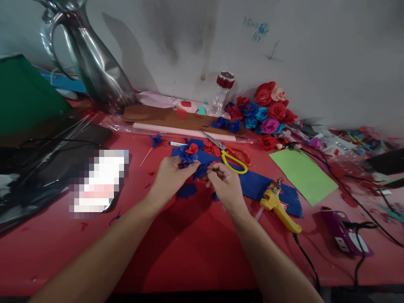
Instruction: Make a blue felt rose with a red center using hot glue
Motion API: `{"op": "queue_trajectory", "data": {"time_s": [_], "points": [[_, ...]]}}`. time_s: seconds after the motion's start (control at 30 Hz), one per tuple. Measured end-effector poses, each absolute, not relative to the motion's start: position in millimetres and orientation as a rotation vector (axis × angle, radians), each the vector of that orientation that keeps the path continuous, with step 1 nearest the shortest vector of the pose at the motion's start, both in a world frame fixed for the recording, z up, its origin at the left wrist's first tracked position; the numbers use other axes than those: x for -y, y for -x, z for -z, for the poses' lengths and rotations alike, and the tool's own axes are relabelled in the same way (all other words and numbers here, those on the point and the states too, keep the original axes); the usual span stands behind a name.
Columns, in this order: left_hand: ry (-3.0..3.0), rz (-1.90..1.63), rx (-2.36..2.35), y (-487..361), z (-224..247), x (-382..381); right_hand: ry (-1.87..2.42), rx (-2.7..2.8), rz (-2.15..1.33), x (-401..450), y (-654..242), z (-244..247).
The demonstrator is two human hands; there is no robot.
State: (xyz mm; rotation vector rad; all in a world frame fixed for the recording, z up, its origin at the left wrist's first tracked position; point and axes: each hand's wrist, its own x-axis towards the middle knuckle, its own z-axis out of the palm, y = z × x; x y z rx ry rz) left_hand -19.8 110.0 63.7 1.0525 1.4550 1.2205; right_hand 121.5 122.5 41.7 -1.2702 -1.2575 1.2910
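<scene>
My left hand [170,173] is closed on a blue paper flower with a red centre [190,152], held just above the table. Close beside it, my right hand [224,180] pinches the edge of a dark blue paper petal [201,170] at the flower's lower right. My fingers partly hide where petal and flower meet. Under and behind the hands lies a strip of blue crepe paper [257,183]. A loose blue paper piece [187,190] rests in front. Just past my right hand are yellow-handled scissors [234,163].
A yellow glue gun [277,205] lies at right, its cord trailing near a purple power strip [345,232]. Green paper [304,174], finished paper flowers [268,109], a glass bottle [222,93] and a metal jug [97,63] stand farther back. A blurred-out phone [100,183] lies left.
</scene>
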Motion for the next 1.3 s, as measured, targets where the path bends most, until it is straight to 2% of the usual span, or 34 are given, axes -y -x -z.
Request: {"op": "queue_trajectory", "data": {"time_s": [0.13, 0.93, 1.3], "points": [[-0.988, -1.14, -1.267, 18, -63, -110, 1.243, 1.26, -1.309, -123, -121, -41], [-0.953, -1.354, -1.597, 25, -61, -113, 1.229, 1.237, -1.275, -121, -120, -41], [-0.846, -1.206, -1.303, 15, -61, -109, 1.164, 1.266, -1.278, -118, -121, -45]]}}
